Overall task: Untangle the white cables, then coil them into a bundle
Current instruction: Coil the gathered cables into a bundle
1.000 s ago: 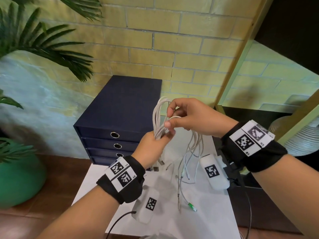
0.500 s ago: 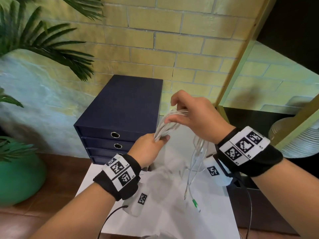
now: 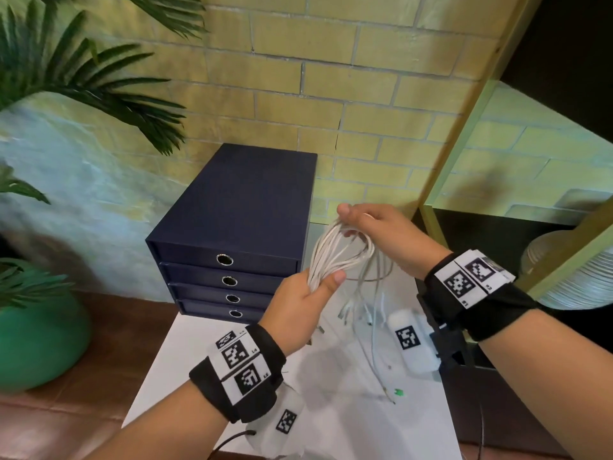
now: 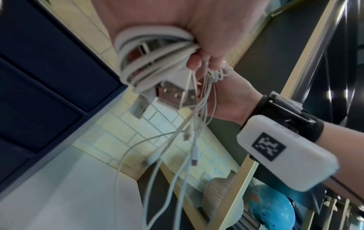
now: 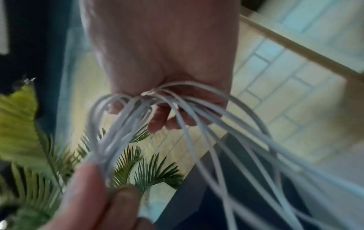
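1. Left hand [image 3: 306,302] of mine grips the base of the thin white cables [image 3: 335,257], fingers curled tight round the looped strands.
2. My right hand [image 3: 381,237] pinches the loop's top, above the white surface [image 3: 199,353].
3. Loose plug ends [image 4: 194,157] dangle; I reckon they could snag and re-tangle if I wind carelessly.

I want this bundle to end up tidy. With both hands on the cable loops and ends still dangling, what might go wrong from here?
The loose ends hanging below the left hand may re-tangle or snag each other on the next wrap. The loops fan apart at the right hand, so some might slip its grip. The USB plugs jutting under the coil could catch strands.
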Available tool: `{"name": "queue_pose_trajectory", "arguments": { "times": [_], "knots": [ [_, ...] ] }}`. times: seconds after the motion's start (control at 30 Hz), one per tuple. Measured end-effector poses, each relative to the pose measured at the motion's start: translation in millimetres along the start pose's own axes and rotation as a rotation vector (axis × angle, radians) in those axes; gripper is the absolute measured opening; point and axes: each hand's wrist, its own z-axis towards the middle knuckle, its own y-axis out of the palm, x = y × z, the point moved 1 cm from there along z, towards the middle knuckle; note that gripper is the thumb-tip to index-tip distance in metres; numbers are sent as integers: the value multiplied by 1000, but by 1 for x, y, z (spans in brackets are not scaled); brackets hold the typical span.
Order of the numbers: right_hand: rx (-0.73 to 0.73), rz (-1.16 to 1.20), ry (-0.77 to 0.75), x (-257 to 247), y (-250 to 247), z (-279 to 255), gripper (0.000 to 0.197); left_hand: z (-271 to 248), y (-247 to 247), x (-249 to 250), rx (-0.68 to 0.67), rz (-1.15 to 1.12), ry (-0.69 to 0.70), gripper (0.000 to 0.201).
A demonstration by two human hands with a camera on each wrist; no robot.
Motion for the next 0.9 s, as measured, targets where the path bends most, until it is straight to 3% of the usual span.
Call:
{"name": "queue_pose_trajectory", "arguments": {
  "times": [0.17, 0.23, 0.3, 0.33, 0.5, 0.57, 0.67, 0.8, 0.9],
  "knots": [
    [13, 520, 86, -4, 15, -8, 42, 4, 4, 7, 54, -108, 21, 47],
    [46, 685, 82, -7, 21, -10, 39, 6, 5, 12, 85, -131, 55, 28],
    [66, 802, 59, -11, 28, -12, 41, 10, 8, 10, 89, -138, 33, 54],
    [79, 833, 40, -12, 32, -13, 40, 11, 10, 8, 98, -144, 12, 57],
    [200, 764, -5, -18, 38, -21, 35, 14, 9, 5, 26, -137, -40, 48],
    [215, 751, -14, -20, 38, -21, 35, 14, 5, 6, 16, -57, 17, 25],
    [217, 785, -4, -24, 38, -24, 33, 16, 1, 3, 54, -7, 44, 43],
    [203, 796, -8, -27, 41, -28, 33, 13, 1, 7, -21, 80, 29, 18],
    [200, 757, -11, -29, 42, -29, 37, 12, 1, 7, -64, 100, -5, 30]
  ]
}}
